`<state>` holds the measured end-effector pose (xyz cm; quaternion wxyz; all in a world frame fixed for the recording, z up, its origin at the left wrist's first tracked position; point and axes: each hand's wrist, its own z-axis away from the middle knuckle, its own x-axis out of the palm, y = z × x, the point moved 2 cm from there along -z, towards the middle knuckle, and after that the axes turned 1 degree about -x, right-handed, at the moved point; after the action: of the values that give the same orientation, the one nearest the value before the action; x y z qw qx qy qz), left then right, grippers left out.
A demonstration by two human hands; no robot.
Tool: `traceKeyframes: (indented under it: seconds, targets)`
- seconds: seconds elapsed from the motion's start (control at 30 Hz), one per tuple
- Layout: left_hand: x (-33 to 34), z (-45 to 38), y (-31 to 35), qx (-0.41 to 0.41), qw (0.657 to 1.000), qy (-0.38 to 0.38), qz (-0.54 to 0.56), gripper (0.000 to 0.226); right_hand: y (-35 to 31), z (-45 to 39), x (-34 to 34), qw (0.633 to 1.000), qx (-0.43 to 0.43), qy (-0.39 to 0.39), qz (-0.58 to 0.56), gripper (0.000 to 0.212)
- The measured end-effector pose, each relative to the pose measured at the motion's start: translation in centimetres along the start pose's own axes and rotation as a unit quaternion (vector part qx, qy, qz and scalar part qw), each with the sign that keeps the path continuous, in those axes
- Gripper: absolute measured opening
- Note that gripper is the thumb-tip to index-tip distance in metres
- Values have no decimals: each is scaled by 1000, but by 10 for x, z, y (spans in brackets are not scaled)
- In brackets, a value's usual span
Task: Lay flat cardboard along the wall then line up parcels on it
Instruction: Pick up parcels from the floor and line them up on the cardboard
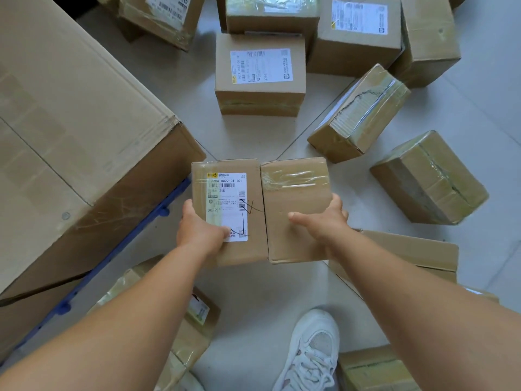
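Note:
Two small brown parcels are held side by side above the tiled floor. My left hand (201,230) grips the labelled parcel (228,193) at its near left edge, thumb on the white shipping label. My right hand (321,221) grips the plain taped parcel (296,198) at its near right side, thumb on top. The two parcels touch along their inner edges. A flat piece of cardboard (408,252) lies on the floor to the right, partly under my right forearm.
A very large carton (70,136) on a blue pallet (127,249) fills the left. Several parcels (259,77) lie scattered on the floor ahead and to the right. More parcels sit near my white shoe (313,354).

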<state>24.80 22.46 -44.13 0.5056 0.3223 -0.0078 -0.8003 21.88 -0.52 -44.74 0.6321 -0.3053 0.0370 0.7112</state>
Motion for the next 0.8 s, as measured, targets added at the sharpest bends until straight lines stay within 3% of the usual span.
traceKeyframes:
  seconds: [0.23, 0.5, 0.6, 0.8]
  targets:
    - [-37, 63, 21, 12, 998, -14, 64, 86, -19, 62, -39, 999, -15, 46, -18, 100]
    - [-128, 157, 79, 50, 984, -35, 165, 67, -94, 169, -101, 992, -91, 70, -59, 92]
    - [-171, 195, 100, 63, 976, -49, 201, 79, -126, 214, -124, 989, -116, 71, -63, 93]
    - [-266, 267, 127, 114, 958, -27, 263, 94, -197, 312, -157, 975, -194, 25, -107, 75]
